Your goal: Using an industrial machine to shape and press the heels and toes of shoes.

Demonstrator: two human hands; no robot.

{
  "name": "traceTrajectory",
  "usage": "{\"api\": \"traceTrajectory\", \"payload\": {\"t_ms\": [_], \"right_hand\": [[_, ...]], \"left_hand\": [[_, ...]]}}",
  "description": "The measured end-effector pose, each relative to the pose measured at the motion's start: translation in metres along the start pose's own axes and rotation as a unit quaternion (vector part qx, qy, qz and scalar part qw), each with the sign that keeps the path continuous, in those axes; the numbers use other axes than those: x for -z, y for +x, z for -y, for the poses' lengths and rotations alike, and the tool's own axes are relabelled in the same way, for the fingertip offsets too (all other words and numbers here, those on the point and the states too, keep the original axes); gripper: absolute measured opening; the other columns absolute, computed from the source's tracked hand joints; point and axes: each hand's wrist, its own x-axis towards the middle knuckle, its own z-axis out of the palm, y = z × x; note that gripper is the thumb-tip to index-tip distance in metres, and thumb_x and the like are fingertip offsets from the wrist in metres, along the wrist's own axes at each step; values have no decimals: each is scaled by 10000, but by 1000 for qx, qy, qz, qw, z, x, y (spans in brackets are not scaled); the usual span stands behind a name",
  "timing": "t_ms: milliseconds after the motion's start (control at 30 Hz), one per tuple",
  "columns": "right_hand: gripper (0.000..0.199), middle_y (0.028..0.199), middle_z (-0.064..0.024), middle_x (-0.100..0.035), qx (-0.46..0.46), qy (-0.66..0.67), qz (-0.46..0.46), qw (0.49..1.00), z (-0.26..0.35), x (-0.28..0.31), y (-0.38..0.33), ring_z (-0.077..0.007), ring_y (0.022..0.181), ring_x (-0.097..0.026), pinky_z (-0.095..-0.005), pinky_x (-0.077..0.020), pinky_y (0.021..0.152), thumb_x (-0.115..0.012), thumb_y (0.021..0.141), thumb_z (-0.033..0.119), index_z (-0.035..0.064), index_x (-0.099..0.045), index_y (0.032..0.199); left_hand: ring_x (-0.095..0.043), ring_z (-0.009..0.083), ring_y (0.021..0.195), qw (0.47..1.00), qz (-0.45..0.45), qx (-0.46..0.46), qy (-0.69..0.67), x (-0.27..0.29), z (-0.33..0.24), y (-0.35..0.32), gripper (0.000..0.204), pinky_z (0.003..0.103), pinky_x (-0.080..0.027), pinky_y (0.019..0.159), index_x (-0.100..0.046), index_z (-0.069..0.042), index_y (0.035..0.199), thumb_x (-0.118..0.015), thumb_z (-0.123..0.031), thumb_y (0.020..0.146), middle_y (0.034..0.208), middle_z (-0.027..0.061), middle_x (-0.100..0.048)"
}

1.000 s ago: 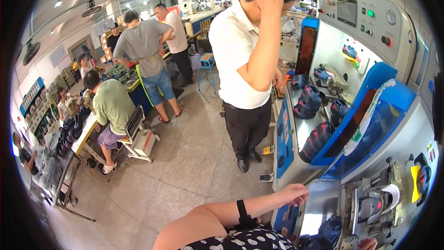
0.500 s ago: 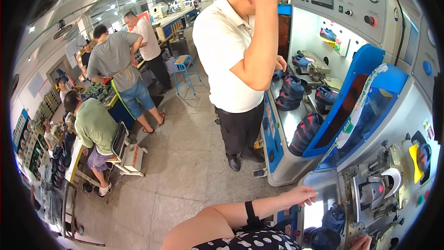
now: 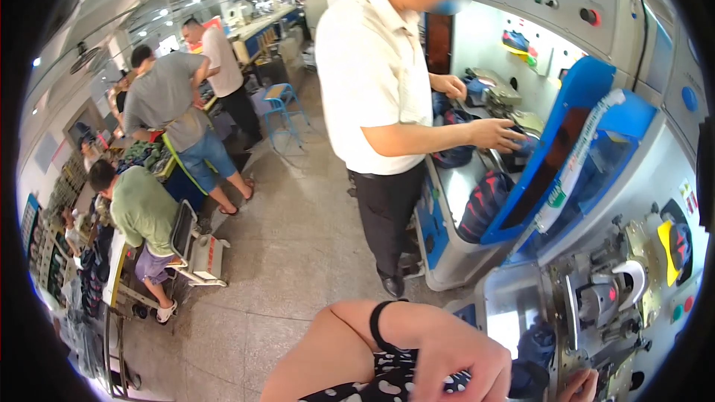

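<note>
**Busy workshop all around you**

Grey floor [image 3: 275,253] spreads across the middle of your view. Closest to you, your left hand [image 3: 469,368] is bent down at the wrist in front of your spotted top [image 3: 350,391]. Its thumb stands apart from the fingers, but the tips run off the lower edge, so whether they pinch anything cannot be told. A black band [image 3: 375,324] circles that arm. Only a few fingers of your right hand [image 3: 581,385] show, curled at the lower edge; what they hold, if anything, cannot be told.

Between your hands, a dark shoe [image 3: 536,342] lies on a metal tray [image 3: 493,301], with another dark shape [image 3: 526,380] just below it. To the right sits a clamp [image 3: 599,301] with a white curved piece [image 3: 634,288], and beyond it a shoe with a yellow part [image 3: 668,253].

Farther on, a co-worker in a white shirt [image 3: 372,89] leans over the neighbouring machine [image 3: 439,253], one hand [image 3: 495,135] reaching out with fingers spread. A red-striped shoe [image 3: 484,208] rests on its ledge.

Well back are a blue stool [image 3: 279,93], a seated person in green [image 3: 149,205] and a standing person in grey [image 3: 165,97].
</note>
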Motion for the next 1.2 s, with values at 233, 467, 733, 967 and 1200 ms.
{"api": "traceTrajectory", "payload": {"t_ms": [233, 467, 733, 967, 1200], "right_hand": [[115, 620, -78, -590, 55, -25, 33, 998, -5, -13, -8, -227, 510, -572, -316, -429, 464, -609, 807, -13, 49, -603, 711], [109, 590, -75, -550, 50, -24, 47, 997, -7, -8, 22, -232, 472, -549, -317, -425, 440, -667, 768, -3, 44, -591, 706], [123, 601, -93, -523, 30, -186, -43, 981, -63, 2, 109, -227, 471, -520, -320, -412, 471, -630, 851, 36, 30, -589, 736], [314, 1018, -165, -675, -34, -409, -62, 910, -141, 15, 240, -323, 922, -646, -407, -486, 826, -511, 975, 305, 91, -587, 1193], [452, 1045, -222, -645, -132, -326, 31, 935, -174, -7, 272, -392, 972, -619, -439, -491, 843, -587, 914, 440, 47, -577, 1137]], "left_hand": [[-429, 210, 459, 989, -47, 0, -142, -2, 4, 46, 609, 294, -294, 403, -426, -119, 564, -806, -583, 674, 606, 9, -424], [-452, 203, 462, 969, 33, 79, -232, 22, 37, 66, 614, 291, -308, 411, -443, -82, 569, -786, -573, 703, 607, 27, -431], [-453, 238, 453, 943, 180, 37, -277, 37, 59, 66, 648, 337, -292, 411, -442, -88, 511, -786, -615, 663, 549, 24, -421], [-534, 222, 556, 947, 176, 118, -242, 77, 67, 52, 418, 311, -384, 484, -536, -70, 593, -779, -361, 769, 643, 50, -527], [-550, 97, 636, 942, 4, 280, -184, 126, 133, 7, 303, 237, -412, 540, -641, -17, 665, -672, -196, 906, 721, 25, -601]]}}
